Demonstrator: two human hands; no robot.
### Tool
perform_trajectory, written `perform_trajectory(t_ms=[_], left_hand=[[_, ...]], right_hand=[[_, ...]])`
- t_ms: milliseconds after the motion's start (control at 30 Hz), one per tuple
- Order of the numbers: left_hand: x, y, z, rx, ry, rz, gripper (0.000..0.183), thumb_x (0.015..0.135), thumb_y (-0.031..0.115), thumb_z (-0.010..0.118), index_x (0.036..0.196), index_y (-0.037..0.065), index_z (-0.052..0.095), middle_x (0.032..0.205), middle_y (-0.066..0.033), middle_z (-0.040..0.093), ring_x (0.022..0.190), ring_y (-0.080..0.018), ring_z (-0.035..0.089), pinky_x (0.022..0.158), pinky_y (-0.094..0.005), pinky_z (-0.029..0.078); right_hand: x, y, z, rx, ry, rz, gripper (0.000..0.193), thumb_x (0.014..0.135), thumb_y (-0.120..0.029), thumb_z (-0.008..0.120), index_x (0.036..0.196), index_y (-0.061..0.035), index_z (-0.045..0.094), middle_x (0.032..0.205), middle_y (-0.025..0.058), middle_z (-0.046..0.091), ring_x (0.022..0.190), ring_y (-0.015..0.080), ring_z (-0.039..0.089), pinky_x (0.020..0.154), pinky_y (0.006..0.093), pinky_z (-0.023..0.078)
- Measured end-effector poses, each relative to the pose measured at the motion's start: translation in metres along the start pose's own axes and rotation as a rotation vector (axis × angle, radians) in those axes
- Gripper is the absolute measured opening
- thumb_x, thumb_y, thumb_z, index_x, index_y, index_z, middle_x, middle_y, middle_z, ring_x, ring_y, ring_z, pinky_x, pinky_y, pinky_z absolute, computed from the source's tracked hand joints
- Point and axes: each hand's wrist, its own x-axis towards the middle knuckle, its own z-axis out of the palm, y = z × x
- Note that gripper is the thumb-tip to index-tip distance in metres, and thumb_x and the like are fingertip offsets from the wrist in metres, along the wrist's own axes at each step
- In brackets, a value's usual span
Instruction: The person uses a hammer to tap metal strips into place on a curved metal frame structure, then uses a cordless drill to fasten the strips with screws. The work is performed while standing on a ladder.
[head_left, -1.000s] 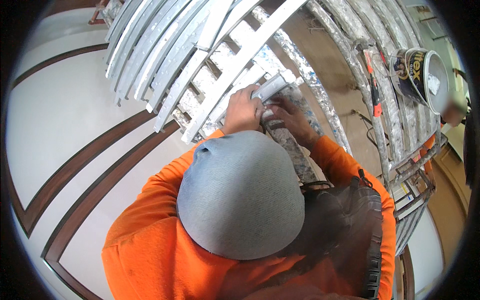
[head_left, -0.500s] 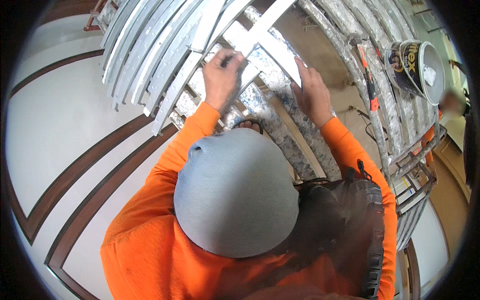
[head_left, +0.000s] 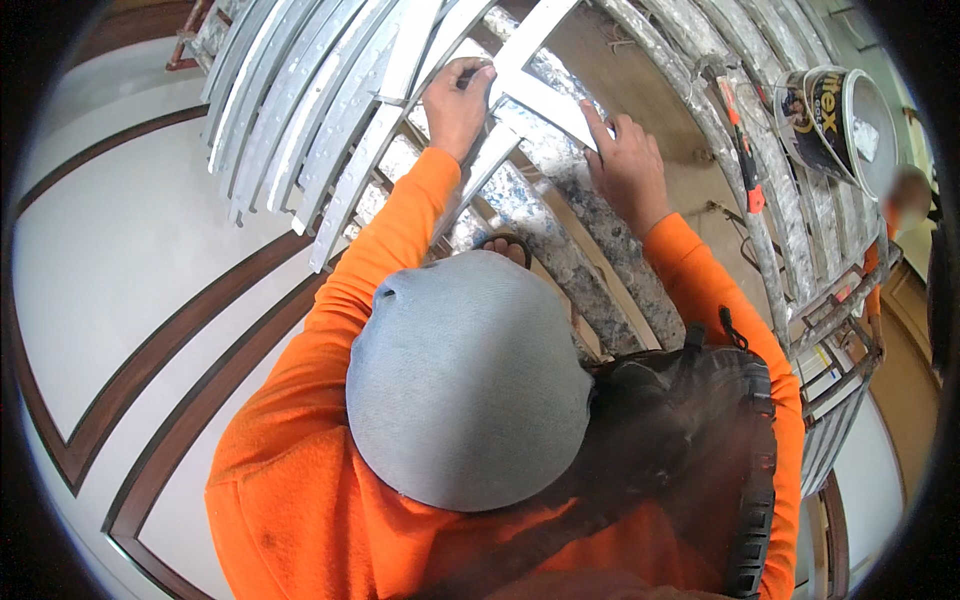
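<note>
Two pale, glaring flat strips cross in front of me: a long strip [head_left: 530, 35] running away from me and a shorter crosspiece [head_left: 550, 103] reaching right. My left hand [head_left: 455, 112] is closed in a pinch beside the long strip, its thumb and finger near the crossing. Whatever lies between those fingertips is too small to make out. At the crosspiece's right end, my right hand [head_left: 632, 175] holds it between thumb and outstretched index finger. Both strips rest over paint-splattered planks [head_left: 530, 200].
Long grey metal channels [head_left: 300, 110] are stacked at the left. On the right, a hammer [head_left: 740, 150] with a red-and-black handle lies by scaffold bars [head_left: 790, 220], near a paint bucket [head_left: 835, 130]. Another person [head_left: 905, 200] stands at the far right. Brown-trimmed white panels [head_left: 170, 290] lie lower left.
My left hand has moved up and slightly right, toward the crossing. My right hand has shifted slightly at the crosspiece's end, and the strips have shifted slightly upward in view.
</note>
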Motion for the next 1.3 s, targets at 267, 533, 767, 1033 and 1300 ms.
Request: perform_trajectory(t_ms=[267,533,767,1033,1300], left_hand=[[-0.013,-0.011,0.018,0.035,0.105,-0.008,0.014,0.095,0.014,0.067,0.103,0.002,0.070,0.098,-0.0154,0.073,0.091,-0.0291,0.070,0.085,-0.0379,0.054],[0.044,0.017,0.043,-0.059,0.073,0.127,0.021,0.092,0.022,0.073,0.097,0.001,0.074,0.088,-0.0122,0.074,0.082,-0.0251,0.068,0.081,-0.0352,0.053],[0.097,0.015,0.099,-0.212,-0.026,0.032,0.025,0.093,0.023,0.075,0.108,0.002,0.076,0.087,-0.0041,0.073,0.081,-0.0105,0.062,0.075,-0.0277,0.053],[0.101,0.020,0.109,-0.217,0.000,-0.037,0.025,0.092,0.024,0.075,0.106,0.003,0.077,0.093,-0.0073,0.076,0.086,-0.0140,0.067,0.083,-0.0302,0.053],[0.096,0.034,0.113,-0.183,-0.084,-0.051,0.021,0.089,0.022,0.077,0.100,0.003,0.077,0.096,-0.0063,0.076,0.088,-0.0172,0.070,0.085,-0.0318,0.055]], right_hand=[[0.000,0.026,0.010,0.151,0.178,0.102,0.065,0.094,-0.020,0.068,0.154,-0.0199,0.045,0.114,0.0181,0.059,0.105,0.0369,0.060,0.090,0.0465,0.052],[0.051,0.080,-0.010,-0.042,0.216,0.015,0.068,0.091,-0.016,0.071,0.154,-0.0208,0.045,0.117,0.0181,0.059,0.106,0.0364,0.061,0.092,0.0473,0.052],[0.068,0.091,-0.023,-0.082,0.070,0.001,0.065,0.094,-0.020,0.070,0.154,-0.0235,0.045,0.119,0.0162,0.059,0.105,0.0361,0.065,0.086,0.0481,0.058],[0.076,0.107,-0.021,-0.125,0.090,0.008,0.057,0.098,-0.026,0.065,0.152,-0.0192,0.046,0.121,0.0157,0.060,0.108,0.0358,0.065,0.087,0.0488,0.058],[0.079,0.102,-0.018,-0.258,0.081,0.051,0.056,0.099,-0.031,0.065,0.151,-0.0176,0.048,0.117,0.0160,0.062,0.106,0.0349,0.064,0.088,0.0479,0.056]])
